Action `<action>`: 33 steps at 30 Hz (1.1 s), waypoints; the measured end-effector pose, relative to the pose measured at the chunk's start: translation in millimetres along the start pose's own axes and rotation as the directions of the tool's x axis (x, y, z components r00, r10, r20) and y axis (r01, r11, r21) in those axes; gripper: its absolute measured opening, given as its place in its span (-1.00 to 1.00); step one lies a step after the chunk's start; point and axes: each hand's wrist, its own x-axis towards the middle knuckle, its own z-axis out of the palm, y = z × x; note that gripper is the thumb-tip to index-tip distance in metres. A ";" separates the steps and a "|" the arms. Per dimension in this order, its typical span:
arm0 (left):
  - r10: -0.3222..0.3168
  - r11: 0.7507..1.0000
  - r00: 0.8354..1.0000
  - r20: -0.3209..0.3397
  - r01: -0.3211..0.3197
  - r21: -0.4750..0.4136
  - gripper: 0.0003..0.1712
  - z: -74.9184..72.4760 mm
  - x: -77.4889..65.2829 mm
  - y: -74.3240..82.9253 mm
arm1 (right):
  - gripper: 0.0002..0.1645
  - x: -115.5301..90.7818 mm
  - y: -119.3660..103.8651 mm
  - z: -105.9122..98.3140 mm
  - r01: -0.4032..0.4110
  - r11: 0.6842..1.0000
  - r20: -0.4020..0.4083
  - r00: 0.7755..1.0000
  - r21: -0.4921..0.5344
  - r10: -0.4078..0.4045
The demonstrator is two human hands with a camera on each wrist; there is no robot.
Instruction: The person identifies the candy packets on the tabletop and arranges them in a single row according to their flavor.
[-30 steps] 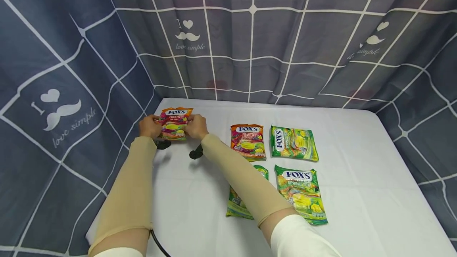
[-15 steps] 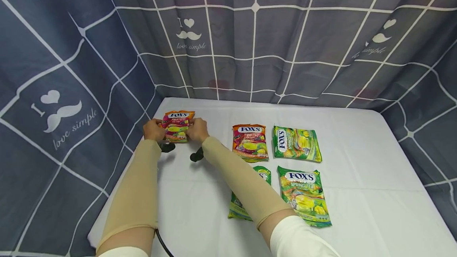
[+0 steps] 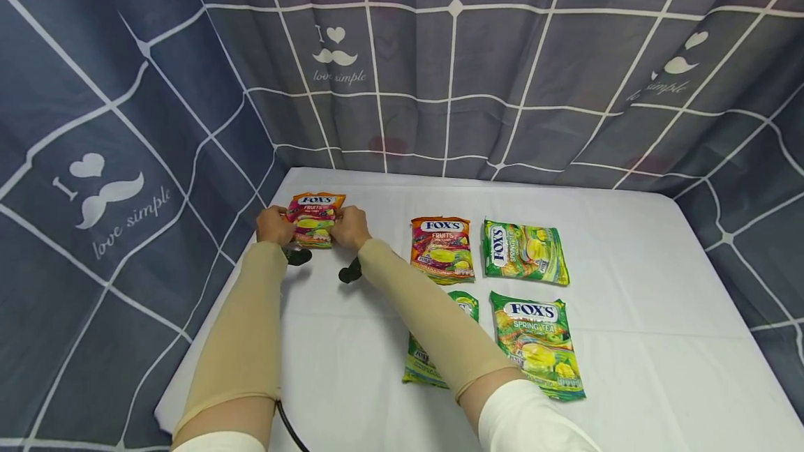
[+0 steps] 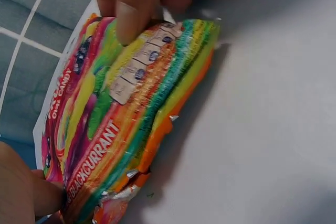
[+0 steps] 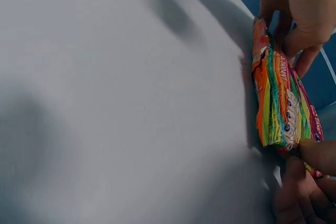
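Both hands are on a red-and-orange Fox's Fruits candy bag (image 3: 314, 220) at the far left of the white table. My left hand (image 3: 274, 226) pinches its left edge and my right hand (image 3: 352, 227) its right edge. In the left wrist view the candy bag (image 4: 139, 98) lies face up, and the right thumb presses on its printed front. The right wrist view shows the candy bag (image 5: 281, 100) from its lower edge, with fingertips at both ends. Its lower edge sits close over the white surface, with a shadow beside it.
Right of the hands lie another Fruits bag (image 3: 442, 250), a sideways Spring Tea bag (image 3: 525, 252) and an upright one (image 3: 538, 344). The right forearm partly covers a further green bag (image 3: 422, 365). A grey checked curtain (image 3: 414, 75) borders the table (image 3: 647, 284).
The held candy bag and both hands have shifted slightly toward the near side and right. Both hands keep their hold. The head view has also shifted a little; the other bags lie as before.
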 end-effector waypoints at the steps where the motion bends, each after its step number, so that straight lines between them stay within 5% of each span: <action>1: 0.014 1.000 1.000 0.001 -0.014 0.015 -0.35 -0.1 0.0 1.5 | -0.57 0.3 -0.2 -1.1 0.004 1.000 -0.001 1.000 -0.017 -0.004; 11: 0.199 0.966 0.979 -0.047 -0.188 0.176 -0.40 0.3 -4.0 24.1 | -0.47 -5.2 2.3 -22.6 0.083 0.988 0.011 0.997 -0.132 -0.082; 17: 0.377 0.911 0.925 -0.056 -0.359 0.204 -0.57 9.7 -9.2 45.3 | -0.53 0.7 17.7 -35.4 0.175 0.966 0.009 0.984 -0.193 -0.176; 23: 0.502 0.853 0.864 0.027 -0.500 0.146 -0.56 16.5 -18.3 70.9 | -0.60 -15.2 16.9 -65.9 0.275 0.921 0.062 0.961 -0.276 -0.269; 30: 0.584 0.810 0.803 0.122 -0.587 -0.010 -0.57 17.9 -36.0 101.1 | -0.58 -34.6 21.7 -101.9 0.372 0.869 0.132 0.928 -0.327 -0.348; 33: 0.585 0.809 0.791 0.180 -0.586 -0.055 -0.57 17.8 -44.3 108.9 | -0.58 -48.9 22.7 -117.3 0.409 0.849 0.169 0.913 -0.334 -0.372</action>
